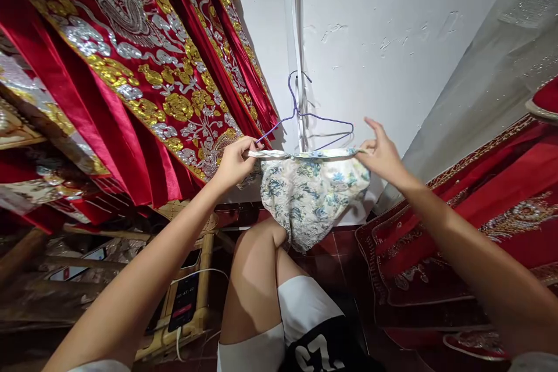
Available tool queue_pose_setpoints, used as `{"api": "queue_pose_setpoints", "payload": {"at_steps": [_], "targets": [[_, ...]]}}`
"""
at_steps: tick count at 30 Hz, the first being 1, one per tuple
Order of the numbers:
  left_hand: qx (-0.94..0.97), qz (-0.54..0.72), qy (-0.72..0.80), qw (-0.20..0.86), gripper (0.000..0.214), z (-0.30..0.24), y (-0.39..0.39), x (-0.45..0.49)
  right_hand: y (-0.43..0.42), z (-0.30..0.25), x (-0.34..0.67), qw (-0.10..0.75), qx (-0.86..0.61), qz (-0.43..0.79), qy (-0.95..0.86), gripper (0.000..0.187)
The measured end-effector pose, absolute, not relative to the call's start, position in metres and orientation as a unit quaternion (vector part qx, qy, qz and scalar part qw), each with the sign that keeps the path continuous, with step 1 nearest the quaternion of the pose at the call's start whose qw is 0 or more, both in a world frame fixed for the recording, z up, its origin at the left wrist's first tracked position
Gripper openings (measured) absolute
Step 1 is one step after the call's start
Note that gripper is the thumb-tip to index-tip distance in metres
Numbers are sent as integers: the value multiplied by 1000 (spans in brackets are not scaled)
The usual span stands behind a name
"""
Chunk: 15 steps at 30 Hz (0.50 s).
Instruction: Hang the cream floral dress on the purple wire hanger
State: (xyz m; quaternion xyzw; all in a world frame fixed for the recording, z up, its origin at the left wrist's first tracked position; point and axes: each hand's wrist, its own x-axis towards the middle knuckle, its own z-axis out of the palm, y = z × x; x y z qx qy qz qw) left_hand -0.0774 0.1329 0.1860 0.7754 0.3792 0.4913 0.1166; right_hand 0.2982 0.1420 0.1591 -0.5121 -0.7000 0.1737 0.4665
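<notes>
A white garment with a blue and green flower print (311,200) hangs down between my two hands, its narrow top band pulled straight. My left hand (236,161) is closed in a pinch on the band's left end. At the other end, my right hand (381,154) pinches the band, with one finger raised. Just behind the band is a purple wire hanger (325,118), hooked high on a wall fitting. Its left arm runs down close to my left fingers; whether they touch it, I cannot tell. The lower part of the garment hangs near my bent knee.
Red cloths with gold and silver sequins (178,84) hang at the left. Beaded red cloth (436,244) and sheer white fabric (483,52) stand at the right. A phone (185,299) with a cable lies on a bamboo rack (204,279) below my left arm. A white wall (361,6) is ahead.
</notes>
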Motion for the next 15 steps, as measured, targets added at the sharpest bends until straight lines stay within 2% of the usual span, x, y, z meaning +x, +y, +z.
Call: {"api": "queue_pose_setpoints", "payload": {"at_steps": [2,5,8,10,11,14,15], "targets": [[785,482,371,117,19,183,133,-73,162,159,312,442,-539,146,-702,99],[805,450,368,119,18,181,133,-70,185,159,317,417,-552,131,-710,88],[810,428,393,80,12,182,135,-78,187,169,312,458,-539,124,-696,51],[803,429,414,26,11,186,136,-88,179,179,311,503,-523,189,-662,18],[795,437,419,1,11,188,137,-91,174,184,312,519,-512,238,-641,12],[776,478,410,-33,8,194,140,-88,162,189,314,525,-480,373,-596,25],[775,487,401,-29,7,196,142,-82,160,187,312,539,-466,385,-587,30]]}}
